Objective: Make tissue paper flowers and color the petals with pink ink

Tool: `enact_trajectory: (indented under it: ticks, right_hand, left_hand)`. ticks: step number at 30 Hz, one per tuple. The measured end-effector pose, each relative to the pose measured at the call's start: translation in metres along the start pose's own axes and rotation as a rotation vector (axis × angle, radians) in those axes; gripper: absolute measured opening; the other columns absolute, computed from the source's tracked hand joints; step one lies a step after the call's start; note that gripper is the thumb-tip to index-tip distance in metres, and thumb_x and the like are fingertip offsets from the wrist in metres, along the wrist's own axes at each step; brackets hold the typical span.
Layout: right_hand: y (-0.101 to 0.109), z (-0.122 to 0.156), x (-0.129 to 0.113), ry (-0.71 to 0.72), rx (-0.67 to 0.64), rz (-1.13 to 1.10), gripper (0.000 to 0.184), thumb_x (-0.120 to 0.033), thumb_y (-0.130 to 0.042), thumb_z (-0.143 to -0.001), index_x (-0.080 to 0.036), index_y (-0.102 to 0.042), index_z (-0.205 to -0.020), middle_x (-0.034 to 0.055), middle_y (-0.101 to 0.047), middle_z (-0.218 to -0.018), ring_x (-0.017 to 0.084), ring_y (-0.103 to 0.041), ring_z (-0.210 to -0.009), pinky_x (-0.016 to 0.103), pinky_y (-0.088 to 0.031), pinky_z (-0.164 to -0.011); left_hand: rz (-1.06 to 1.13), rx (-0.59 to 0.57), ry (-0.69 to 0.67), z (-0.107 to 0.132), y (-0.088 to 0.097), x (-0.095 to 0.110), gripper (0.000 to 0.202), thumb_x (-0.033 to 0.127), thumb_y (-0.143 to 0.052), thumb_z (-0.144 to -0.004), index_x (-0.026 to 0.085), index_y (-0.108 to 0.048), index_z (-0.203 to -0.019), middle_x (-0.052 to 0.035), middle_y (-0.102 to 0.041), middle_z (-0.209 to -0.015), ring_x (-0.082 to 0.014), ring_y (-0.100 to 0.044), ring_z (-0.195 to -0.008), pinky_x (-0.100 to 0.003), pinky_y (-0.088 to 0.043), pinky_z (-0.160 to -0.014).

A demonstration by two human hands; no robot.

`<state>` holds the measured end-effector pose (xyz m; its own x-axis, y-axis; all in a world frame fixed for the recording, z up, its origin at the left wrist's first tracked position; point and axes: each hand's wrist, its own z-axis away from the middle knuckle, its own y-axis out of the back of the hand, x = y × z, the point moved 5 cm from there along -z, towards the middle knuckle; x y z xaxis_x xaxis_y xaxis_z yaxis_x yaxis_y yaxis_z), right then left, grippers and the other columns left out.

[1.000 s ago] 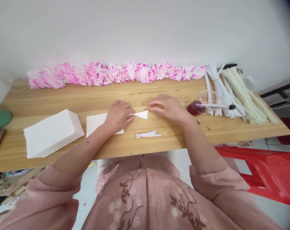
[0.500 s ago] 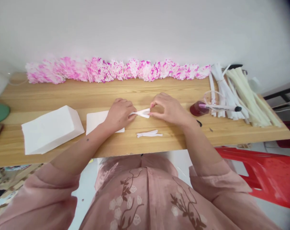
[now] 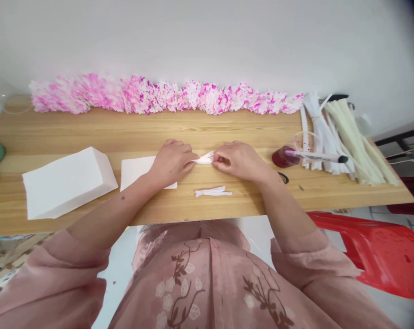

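Observation:
Between my hands is a narrow strip of pleated white tissue paper (image 3: 205, 158), gathered on the left and fanned a little on the right. My left hand (image 3: 174, 161) is closed on its left end, with the wrist over a flat stack of white paper sheets (image 3: 135, 171). The thumb and fingers of my right hand (image 3: 239, 160) pinch the other end. Nearer me on the wooden table lies a small bundle of folded white strips (image 3: 213, 191), touched by neither hand.
A thick white paper block (image 3: 68, 183) sits left. Pink-and-white ruffled paper flowers (image 3: 165, 97) line the wall. At right are a jar of dark red liquid (image 3: 284, 156), a white marker-like bottle (image 3: 323, 156), white strip bundles (image 3: 325, 137), cream strips (image 3: 357, 141) and a red stool (image 3: 388, 251).
My right hand's fingers have closed in on the strip's right end, which was split into two loops and now shows as fine pleats. The view has shifted slightly.

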<state>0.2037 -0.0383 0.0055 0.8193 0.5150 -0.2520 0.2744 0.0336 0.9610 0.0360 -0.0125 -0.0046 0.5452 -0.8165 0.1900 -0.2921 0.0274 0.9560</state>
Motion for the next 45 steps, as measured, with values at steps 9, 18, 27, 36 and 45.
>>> enact_trajectory:
  ticks: [9,18,27,36,45]
  right_hand:
    - [0.007,0.005,0.013,-0.061,0.04,-0.107,0.013,-0.033,-0.061,-0.084,-0.021,-0.067,-0.085,0.0033,-0.069,-0.083,0.019,-0.059,-0.076,0.031,-0.039,-0.07]
    - [0.005,0.0,0.0,0.177,0.065,-0.123,0.033,-0.041,-0.057,-0.09,-0.021,-0.066,-0.114,0.0101,-0.067,-0.115,0.026,-0.056,-0.106,0.042,-0.041,-0.091]
    - [-0.005,-0.002,0.0,0.105,0.037,-0.074,0.02,-0.029,-0.054,-0.09,-0.021,-0.069,-0.101,0.008,-0.07,-0.1,0.024,-0.058,-0.095,0.038,-0.038,-0.081]
    - [-0.005,-0.005,-0.002,0.039,0.013,-0.001,0.016,-0.023,-0.052,-0.084,-0.02,-0.067,-0.089,0.0079,-0.068,-0.089,0.024,-0.057,-0.086,0.035,-0.036,-0.076]
    - [-0.006,-0.005,-0.006,0.041,0.022,0.004,0.02,-0.029,-0.055,-0.084,-0.02,-0.067,-0.098,0.0082,-0.067,-0.096,0.026,-0.056,-0.091,0.036,-0.035,-0.078]
  left_hand:
    - [0.024,-0.019,0.012,0.0,0.001,0.002,0.026,0.023,-0.05,-0.089,0.022,-0.075,-0.096,-0.0066,-0.068,-0.083,-0.0232,-0.058,-0.081,-0.04,-0.036,-0.078]
    - [0.019,-0.011,0.01,0.001,0.001,0.002,0.026,0.026,-0.051,-0.088,0.021,-0.074,-0.096,-0.0069,-0.068,-0.081,-0.0232,-0.058,-0.081,-0.04,-0.037,-0.078]
    - [0.038,-0.009,0.02,0.002,0.002,0.001,0.023,0.028,-0.053,-0.087,0.021,-0.074,-0.092,-0.0064,-0.067,-0.08,-0.0231,-0.058,-0.082,-0.04,-0.037,-0.08]
    - [0.037,-0.007,0.018,0.003,0.003,-0.006,0.021,0.024,-0.051,-0.087,0.02,-0.071,-0.09,-0.0062,-0.068,-0.086,-0.0228,-0.058,-0.083,-0.042,-0.038,-0.084]
    - [0.1,0.016,0.081,-0.002,0.002,-0.008,0.016,0.019,-0.053,-0.082,0.018,-0.068,-0.077,-0.0057,-0.066,-0.081,-0.0219,-0.057,-0.08,-0.038,-0.04,-0.076]
